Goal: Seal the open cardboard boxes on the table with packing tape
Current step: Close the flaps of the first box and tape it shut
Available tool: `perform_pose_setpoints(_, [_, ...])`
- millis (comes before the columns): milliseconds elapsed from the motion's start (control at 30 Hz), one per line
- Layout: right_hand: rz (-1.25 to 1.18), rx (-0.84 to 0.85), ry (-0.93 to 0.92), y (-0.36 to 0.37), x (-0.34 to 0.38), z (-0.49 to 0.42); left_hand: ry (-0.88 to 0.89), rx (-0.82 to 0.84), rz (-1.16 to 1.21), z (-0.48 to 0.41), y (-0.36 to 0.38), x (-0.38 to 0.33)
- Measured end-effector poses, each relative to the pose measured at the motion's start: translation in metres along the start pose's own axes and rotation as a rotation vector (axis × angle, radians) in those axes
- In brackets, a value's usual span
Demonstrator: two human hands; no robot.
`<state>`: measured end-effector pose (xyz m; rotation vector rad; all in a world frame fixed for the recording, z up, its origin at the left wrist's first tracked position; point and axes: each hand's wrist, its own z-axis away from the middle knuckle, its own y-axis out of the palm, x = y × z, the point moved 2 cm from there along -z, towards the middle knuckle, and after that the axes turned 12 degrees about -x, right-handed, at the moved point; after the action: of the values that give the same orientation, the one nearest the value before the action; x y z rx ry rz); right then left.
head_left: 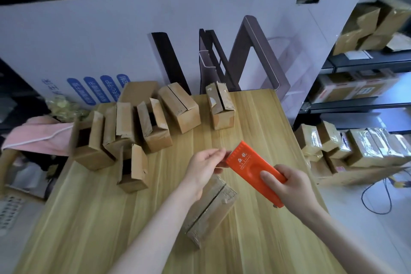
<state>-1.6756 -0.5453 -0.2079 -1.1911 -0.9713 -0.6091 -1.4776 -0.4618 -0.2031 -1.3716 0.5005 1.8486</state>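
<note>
Nearest, toward the near edge of the tabletop (111,218), a cardboard box (209,209) lies with its flaps folded down, with a dark seam along its top. Just above it the right hand (291,187) holds an orange tape dispenser (251,167) — the grip is curled around its rear end. The left hand (204,164) has its grip pinching the toothed front end; the tape itself I cannot make out. Farther, open boxes (124,135) stand crowded at the far left corner — two more boxes (222,109) stand at the far edge.
</note>
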Motion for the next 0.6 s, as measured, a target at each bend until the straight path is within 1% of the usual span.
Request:
perform_pose_setpoints(100, [0.069,0.011,-0.027,0.002,0.0,-0.003,0.086,-0.003,-0.072,0.003,-0.002,-0.001])
perform_pose_setpoints(167, [0.11,0.027,-0.038,0.003,0.001,-0.004,0.113,-0.022,-0.115,0.002,-0.004,0.0])
perform_pose_setpoints(267, [0.101,0.051,-0.026,0.003,0.004,-0.003,0.071,-0.046,-0.102,0.0,-0.006,-0.003])
perform_pose_setpoints(333, [0.08,0.066,-0.004,0.003,0.005,-0.004,0.015,-0.028,-0.074,-0.002,-0.006,-0.005])
perform_pose_setpoints(400, [0.112,0.08,-0.018,0.004,0.009,-0.006,0.006,-0.007,-0.107,-0.003,-0.006,-0.006])
perform_pose_setpoints(500, [0.224,0.078,-0.047,0.007,0.016,-0.006,0.108,-0.018,-0.266,-0.004,-0.005,-0.002])
perform_pose_setpoints(600, [0.299,0.044,-0.065,0.01,0.02,-0.008,0.205,-0.073,-0.355,-0.003,-0.006,-0.002])
